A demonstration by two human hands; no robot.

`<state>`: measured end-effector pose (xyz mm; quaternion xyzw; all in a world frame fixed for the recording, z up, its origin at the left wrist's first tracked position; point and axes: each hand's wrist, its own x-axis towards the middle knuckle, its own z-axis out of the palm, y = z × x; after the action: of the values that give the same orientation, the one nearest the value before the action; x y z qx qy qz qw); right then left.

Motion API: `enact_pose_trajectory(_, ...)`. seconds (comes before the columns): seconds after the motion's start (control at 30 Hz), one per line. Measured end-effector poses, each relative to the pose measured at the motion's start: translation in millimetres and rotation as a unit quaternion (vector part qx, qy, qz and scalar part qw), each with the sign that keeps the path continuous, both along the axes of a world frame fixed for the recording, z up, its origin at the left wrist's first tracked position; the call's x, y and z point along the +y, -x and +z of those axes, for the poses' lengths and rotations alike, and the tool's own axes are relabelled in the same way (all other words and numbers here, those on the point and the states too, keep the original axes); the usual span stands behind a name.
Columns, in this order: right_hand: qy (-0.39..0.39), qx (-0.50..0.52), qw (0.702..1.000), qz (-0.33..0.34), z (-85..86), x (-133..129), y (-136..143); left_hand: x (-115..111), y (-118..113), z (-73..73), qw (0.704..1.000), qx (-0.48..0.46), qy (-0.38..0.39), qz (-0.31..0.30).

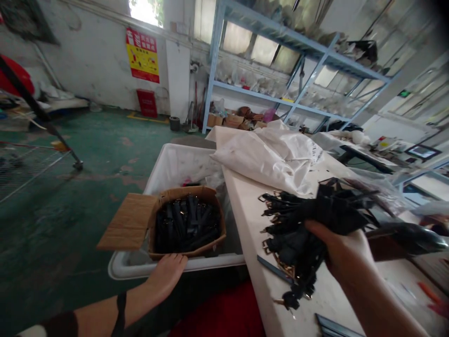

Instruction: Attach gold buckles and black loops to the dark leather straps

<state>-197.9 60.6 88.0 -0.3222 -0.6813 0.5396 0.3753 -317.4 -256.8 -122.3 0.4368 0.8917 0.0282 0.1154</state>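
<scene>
My right hand (345, 250) is closed around a thick bundle of black straps (298, 229) with gold-coloured buckles, held just over the white table. The strap ends fan out toward the left, and a few buckles dangle low. At the near edge of an open cardboard box (185, 251), my left hand (167, 274) has its fingers bent over the rim; the fingertips are partly hidden. Many more black straps (187, 222) with small metal buckles fill this box. It sits inside a white plastic tub (157, 164), one flap folded out to the left.
A white woven sack (270, 154) lies on the worktable (242, 206). Loose black strips (333, 327) lie near the table's front. Blue shelving (252, 91) holding bagged goods stands behind. A wire rack cart (31, 164) is on the green floor at left.
</scene>
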Motion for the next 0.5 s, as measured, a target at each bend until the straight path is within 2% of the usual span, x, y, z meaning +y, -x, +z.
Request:
enact_pose_trajectory(0.07, 0.067, -0.013, 0.996, 0.058, -5.1, -33.9, 28.7, -0.1, 0.3, 6.5, 1.0, -0.009, -0.006, -0.004)
enact_pose_trajectory(0.13, 0.099, 0.002, 0.989, 0.114, -12.3, -61.0, 54.3, -2.9, 1.6, 20.2, 0.998, -0.043, -0.037, -0.006)
enact_pose_trajectory(0.2, 0.12, -0.004, 0.979, 0.163, -23.6, -80.1, 76.2, -7.9, 3.8, 41.0, 0.988, -0.092, -0.122, 0.012)
enact_pose_trajectory(0.27, 0.13, -0.022, 0.973, 0.19, -39.5, -92.7, 95.4, -11.2, 6.7, 66.0, 0.965, -0.098, -0.233, 0.067)
enact_pose_trajectory(0.33, 0.132, -0.036, 0.971, 0.195, -58.3, -100.8, 113.5, -7.2, 9.9, 89.9, 0.942, -0.088, -0.314, 0.081)
enact_pose_trajectory(0.4, 0.129, -0.058, 0.972, 0.186, -77.4, -105.7, 131.8, 6.7, 13.6, 106.6, 0.935, -0.113, -0.332, 0.047)
enact_pose_trajectory(0.47, 0.126, -0.101, 0.974, 0.162, -94.4, -107.8, 150.4, 27.8, 18.8, 112.0, 0.929, -0.17, -0.326, 0.049)
enact_pose_trajectory(0.5, 0.125, -0.124, 0.973, 0.148, -101.9, -108.0, 159.8, 39.0, 22.6, 110.0, 0.922, -0.201, -0.326, 0.061)
